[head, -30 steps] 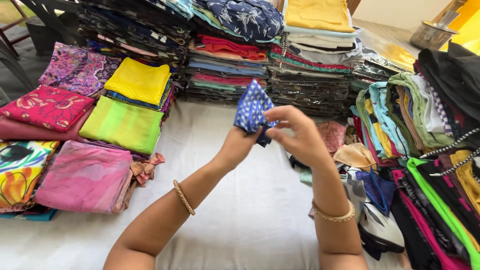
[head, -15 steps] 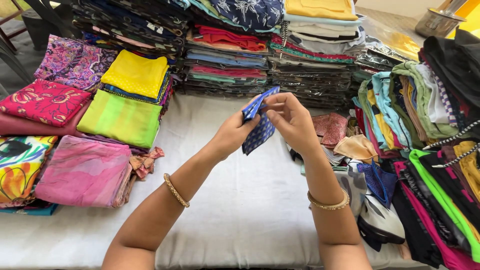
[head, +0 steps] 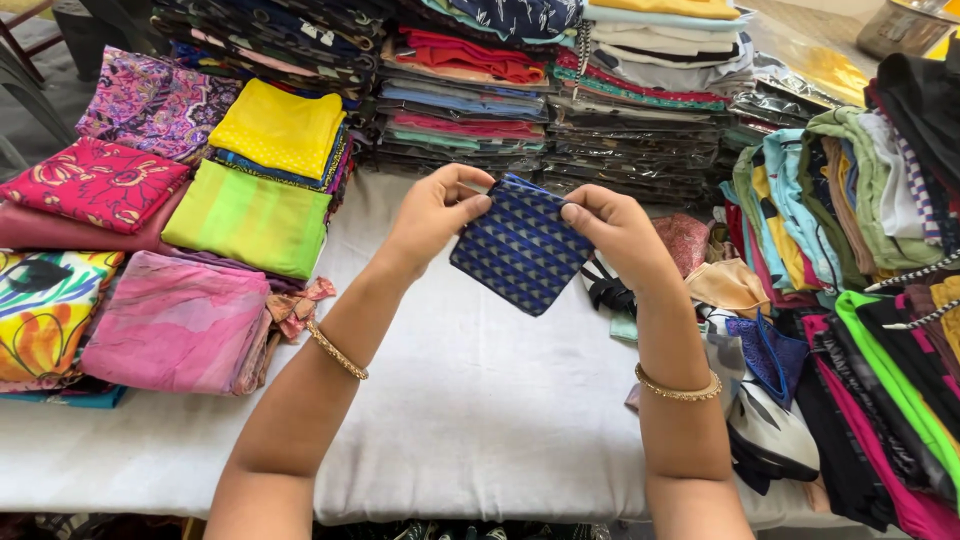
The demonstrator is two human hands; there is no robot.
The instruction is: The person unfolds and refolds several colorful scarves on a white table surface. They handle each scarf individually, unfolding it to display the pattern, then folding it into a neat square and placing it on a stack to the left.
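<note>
A white-covered table (head: 480, 400) fills the view from above, ringed with cloth: tall stacks of folded fabric (head: 560, 90) along the far edge at twelve o'clock, a lime green folded piece (head: 250, 215) under a yellow one (head: 280, 125) at ten o'clock, a pink folded piece (head: 175, 320) at eight o'clock, and a heap of loose garments (head: 850, 300) at three o'clock. Two bare forearms, each with a gold bangle, reach up from six o'clock to the middle of the frame. Between them, raised off the table, is a small folded square of blue cloth with a pale triangle print (head: 520, 245). The left hand (head: 435, 210) pinches its upper left corner, thumb over closed fingers; the right hand (head: 615, 230) pinches its upper right edge the same way; neither hand holds anything else. The cloth hangs tilted like a diamond, its flat face toward the camera, lowest corner pointing to about five o'clock; it is nearly square, so its long axis is hard to tell, though the top edge between the hands runs from ten to four o'clock. To handle it well, both pinches should probably stay near the corners with even tension, so the folds stay flat and aligned.
</note>
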